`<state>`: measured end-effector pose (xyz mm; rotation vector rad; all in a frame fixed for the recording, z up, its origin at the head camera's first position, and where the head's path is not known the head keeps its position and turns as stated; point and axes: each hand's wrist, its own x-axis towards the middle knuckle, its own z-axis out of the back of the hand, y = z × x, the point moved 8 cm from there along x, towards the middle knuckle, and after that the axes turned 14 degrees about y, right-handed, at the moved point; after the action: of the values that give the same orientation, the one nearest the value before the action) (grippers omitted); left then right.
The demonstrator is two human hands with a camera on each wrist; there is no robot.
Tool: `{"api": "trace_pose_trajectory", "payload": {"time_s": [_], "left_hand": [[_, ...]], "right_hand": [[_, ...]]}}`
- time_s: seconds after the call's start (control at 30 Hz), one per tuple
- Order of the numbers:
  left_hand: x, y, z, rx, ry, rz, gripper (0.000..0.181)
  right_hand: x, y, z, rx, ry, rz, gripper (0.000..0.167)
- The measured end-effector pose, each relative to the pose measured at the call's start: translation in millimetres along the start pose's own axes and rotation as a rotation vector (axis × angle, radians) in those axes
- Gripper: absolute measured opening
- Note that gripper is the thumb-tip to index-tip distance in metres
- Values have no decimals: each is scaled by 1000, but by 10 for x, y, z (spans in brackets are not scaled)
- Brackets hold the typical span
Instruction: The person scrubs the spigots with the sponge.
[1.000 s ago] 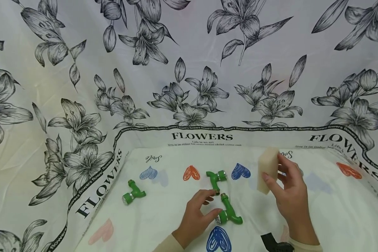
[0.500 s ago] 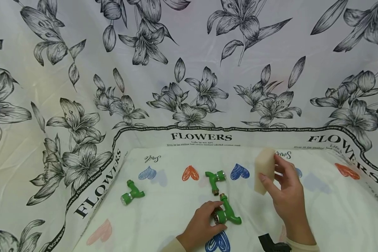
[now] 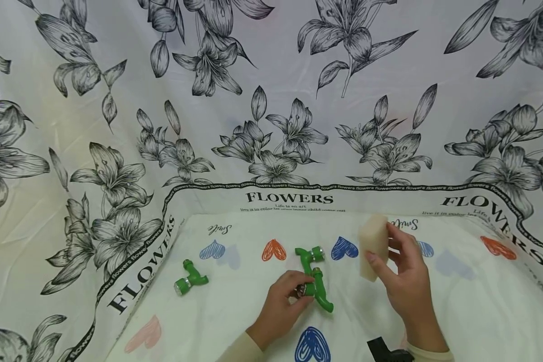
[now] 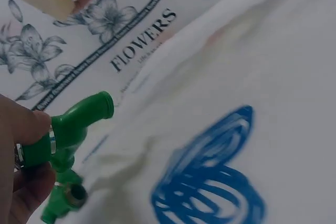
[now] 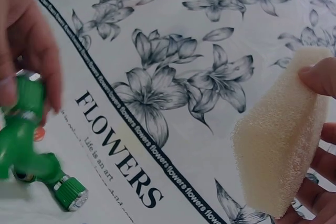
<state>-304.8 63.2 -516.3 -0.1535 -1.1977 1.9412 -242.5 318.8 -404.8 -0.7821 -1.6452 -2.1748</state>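
Lily-printed cloth (image 3: 271, 65) hangs beyond the green tap (image 3: 321, 292), pinched by its knob (image 4: 35, 151) in the left hand (image 3: 279, 307), seemingly leaving the spout (image 4: 94, 109) free, while right of that tap the right hand (image 3: 409, 281) grips a sponge (image 3: 373, 244), broad face uncovered.

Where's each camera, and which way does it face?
Worn on head: faces forward, down at white heart-printed cloth; left hand, right hand, beige sleeves show.
On left wrist: faces the green bent tap that hand pinches; right hand at top.
On right wrist: faces the cream porous sponge block that hand holds; left hand at left.
Shared: both wrist views show that tap and sponge.
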Motion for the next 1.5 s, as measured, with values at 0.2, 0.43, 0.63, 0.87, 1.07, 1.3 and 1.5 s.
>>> {"api": "trace_pose_trajectory", "payload": {"time_s": [0.2, 0.43, 0.63, 0.87, 1.07, 1.3, 1.5], "left_hand": [[94, -208, 433, -144, -116, -32, 45], [82, -474, 745, -233, -215, -100, 47], [87, -599, 817, -282, -223, -109, 46], [109, -632, 811, -406, -248, -114, 42], [134, -686, 770, -431, -235, -162, 41], [167, -742, 722, -474, -206, -185, 40], [181, -808, 677, -506, -171, -247, 40]], "right_hand": [[15, 3, -117, -14, 44, 2, 78], [12, 33, -281, -14, 82, 4, 78], [-2, 28, -447, -41, 141, -31, 78], [-41, 40, -707, -144, 244, -36, 78], [-76, 110, -940, -125, 349, 40, 77], [-67, 77, -935, -113, 328, 30, 77], [-36, -65, -792, -156, 229, -62, 74]]}}
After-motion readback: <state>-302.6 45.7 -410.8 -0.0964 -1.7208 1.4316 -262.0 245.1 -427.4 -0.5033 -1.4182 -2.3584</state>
